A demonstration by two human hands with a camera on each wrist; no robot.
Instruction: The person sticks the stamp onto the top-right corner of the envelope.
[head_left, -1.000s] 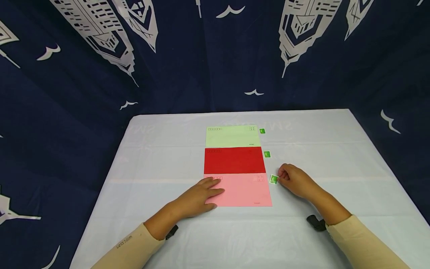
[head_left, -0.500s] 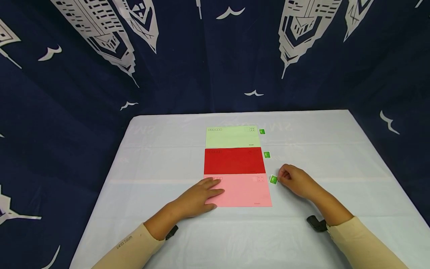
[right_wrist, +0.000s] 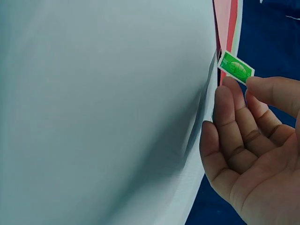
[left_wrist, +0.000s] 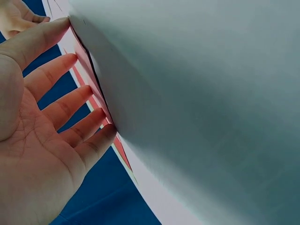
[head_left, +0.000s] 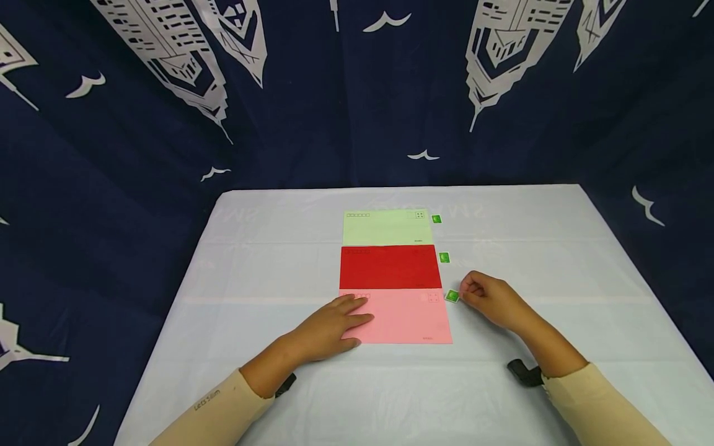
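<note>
The fingers of the right hand [head_left: 488, 300] pinch a green stamp [right_wrist: 236, 68] near one corner, the thumb lying over its edge, while the other fingers curl loosely below. The pinch looks sound: it covers little of the face and leaves the far edges free to be aimed. Pressure should be light, since so small a piece of paper would probably bend. The stamp sits askew, just beside the right edge of the pink envelope [head_left: 401, 319]; whether it touches that edge cannot be told. Turning the wrist a little would square it with the printed box [head_left: 433, 298] in the envelope's upper right corner.

The left hand [head_left: 331, 325] rests on the envelope's left side, fingers straight and spread, gripping nothing. That is a good brace: a flat, even press there should stop the paper sliding, and it leaves the box uncovered.

Beyond the pink envelope lie a red envelope [head_left: 390, 266] and then a pale green envelope [head_left: 387, 229], in one column. A middle stamp [head_left: 444, 257] lies just right of the red one and a far stamp [head_left: 437, 218] just right of the pale green one, so the right sleeve [head_left: 602, 402] and forearm are best brought in low from the side. All this lies on a white tabletop [head_left: 268, 248], with a dark blue printed cloth [head_left: 307, 93] behind.
</note>
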